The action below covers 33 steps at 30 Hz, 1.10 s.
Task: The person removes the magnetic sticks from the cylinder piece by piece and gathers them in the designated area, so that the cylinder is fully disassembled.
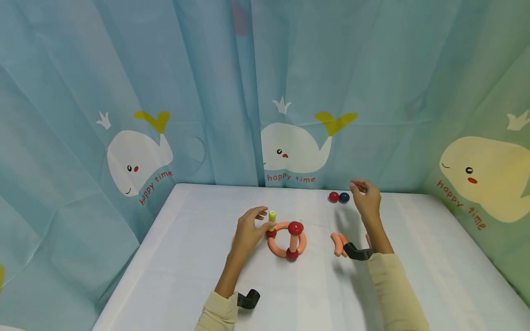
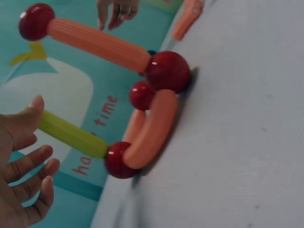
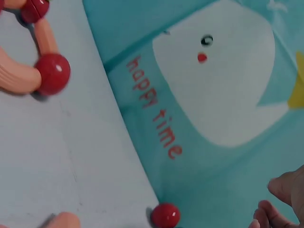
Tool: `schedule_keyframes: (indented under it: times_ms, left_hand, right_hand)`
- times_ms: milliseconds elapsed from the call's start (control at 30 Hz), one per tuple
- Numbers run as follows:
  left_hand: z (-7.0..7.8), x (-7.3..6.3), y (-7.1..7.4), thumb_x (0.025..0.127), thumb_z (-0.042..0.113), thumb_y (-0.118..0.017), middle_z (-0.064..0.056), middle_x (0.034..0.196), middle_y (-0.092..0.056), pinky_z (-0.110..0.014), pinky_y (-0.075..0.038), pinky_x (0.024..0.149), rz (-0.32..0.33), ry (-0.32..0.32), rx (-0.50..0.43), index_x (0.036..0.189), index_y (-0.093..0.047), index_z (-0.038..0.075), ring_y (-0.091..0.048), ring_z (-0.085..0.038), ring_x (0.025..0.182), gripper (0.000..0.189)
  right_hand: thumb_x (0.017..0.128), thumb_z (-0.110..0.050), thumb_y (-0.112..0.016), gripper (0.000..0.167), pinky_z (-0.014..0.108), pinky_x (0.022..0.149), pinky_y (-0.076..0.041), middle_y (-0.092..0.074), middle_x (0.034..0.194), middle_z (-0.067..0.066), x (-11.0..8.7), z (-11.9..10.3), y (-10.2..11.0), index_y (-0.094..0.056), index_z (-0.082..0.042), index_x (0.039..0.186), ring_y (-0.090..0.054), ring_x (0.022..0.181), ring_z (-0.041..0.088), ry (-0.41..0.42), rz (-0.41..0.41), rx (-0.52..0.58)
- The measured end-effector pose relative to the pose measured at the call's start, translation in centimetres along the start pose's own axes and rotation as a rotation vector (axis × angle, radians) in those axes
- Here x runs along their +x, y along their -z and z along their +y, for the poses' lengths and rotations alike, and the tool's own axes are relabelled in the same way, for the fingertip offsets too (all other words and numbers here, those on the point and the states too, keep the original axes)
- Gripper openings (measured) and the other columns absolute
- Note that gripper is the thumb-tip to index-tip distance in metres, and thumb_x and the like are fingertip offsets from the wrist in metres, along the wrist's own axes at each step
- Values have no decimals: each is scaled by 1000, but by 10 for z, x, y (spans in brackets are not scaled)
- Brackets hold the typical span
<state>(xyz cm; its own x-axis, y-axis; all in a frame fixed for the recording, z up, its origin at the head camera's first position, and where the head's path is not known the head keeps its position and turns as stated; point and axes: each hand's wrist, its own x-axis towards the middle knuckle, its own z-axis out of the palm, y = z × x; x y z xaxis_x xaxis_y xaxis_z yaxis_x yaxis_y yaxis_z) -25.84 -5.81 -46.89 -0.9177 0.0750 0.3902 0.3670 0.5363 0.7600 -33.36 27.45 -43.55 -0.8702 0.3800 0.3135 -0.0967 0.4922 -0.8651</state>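
Observation:
A ring of curved orange rods [image 1: 276, 248] and red balls lies on the table, with two rods standing up from it. One upright is a yellow-green rod [image 2: 73, 135] set in a red ball [image 2: 120, 160]. The other is an orange rod [image 2: 99, 43] topped by a red ball [image 1: 295, 228]. My left hand [image 1: 248, 231] is beside the yellow-green rod, fingers spread and loosely bent; whether the thumb touches its upper end is unclear. Raised over the back right of the table, my right hand [image 1: 367, 200] has loosely bent fingers and holds nothing visible.
Near the back edge sit a loose red ball [image 1: 333, 197] and a blue ball [image 1: 344, 197]. Loose curved orange rods [image 1: 337, 244] lie right of the ring, partly behind the right wrist's black camera mount [image 1: 358, 252]. A whale-print curtain [image 1: 223, 92] hangs behind the white table [image 1: 174, 276].

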Motion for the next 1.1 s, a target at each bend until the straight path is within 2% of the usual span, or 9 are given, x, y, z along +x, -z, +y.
schedule_keyframes:
  times_ms: [133, 200, 267, 433, 533, 700, 833, 1000, 1100]
  left_hand:
    - [7, -2, 11, 82, 29, -79, -3, 110, -64, -36, -55, 82, -4, -44, 10, 120, -64, 12, -61, -19, 103, 45]
    - [9, -4, 18, 81, 30, -80, -3, 104, -64, -31, -54, 76, -31, -78, 6, 113, -65, 12, -62, -21, 99, 40]
    - [12, -5, 23, 81, 30, -80, -3, 98, -64, -27, -53, 73, -99, -111, -14, 107, -66, 11, -63, -21, 94, 36]
    - [15, -9, 26, 84, 32, -77, -9, 97, -69, -21, -53, 76, -335, -140, -91, 104, -68, 12, -63, -12, 86, 30]
    - [17, -10, 18, 83, 34, -77, -8, 100, -70, -21, -54, 77, -392, -128, -110, 105, -70, 12, -64, -9, 86, 31]
    - [18, -14, -1, 82, 35, -79, -9, 104, -72, -19, -52, 67, -398, -90, -106, 110, -71, 10, -63, -5, 75, 39]
    - [17, -17, -16, 83, 36, -77, -8, 101, -72, -18, -51, 60, -400, -82, -111, 110, -72, 12, -61, 1, 65, 36]
    - [18, -19, -29, 90, 32, -71, 0, 91, -71, -15, -51, 60, -364, -188, -95, 102, -72, 14, -61, -2, 67, 21]
    - [19, -19, -33, 89, 28, -72, 1, 90, -71, -12, -51, 62, -330, -253, -83, 103, -72, 12, -62, -5, 71, 21]
  right_hand:
    - [98, -28, -57, 32, 14, 71, -41, -66, 113, 15, -14, -10, -1, -66, -2, 115, -48, 92, -6, 116, -51, 0]
    - [99, -28, -57, 32, 14, 70, -42, -66, 110, 15, -23, -15, -2, -67, -2, 115, -50, 90, -6, 173, -104, 10]
    - [98, -26, -58, 31, 13, 69, -45, -67, 108, 17, -32, -20, -2, -66, 0, 114, -53, 89, -6, 233, -172, 44]
    - [97, -15, -60, 23, 16, 69, -51, -68, 103, 20, -56, -34, -3, -66, 1, 113, -60, 85, -5, 372, -378, 121]
    - [97, -10, -59, 20, 21, 72, -52, -69, 104, 16, -72, -48, -4, -66, -2, 114, -61, 88, -2, 433, -505, 121]
    - [96, -9, -60, 24, 29, 80, -53, -69, 111, 8, -95, -60, -11, -64, -10, 120, -63, 99, 11, 498, -690, 125]
    - [91, -9, -67, 32, 30, 79, -53, -67, 113, 7, -105, -58, -21, -63, -12, 123, -62, 101, 16, 525, -773, 155]
    - [84, -2, -73, 41, 29, 73, -53, -67, 113, 11, -113, -59, -28, -62, -5, 123, -61, 97, 19, 557, -777, 150]
    - [82, 0, -74, 39, 29, 71, -53, -67, 109, 14, -118, -68, -26, -63, -2, 120, -60, 94, 18, 558, -778, 150]
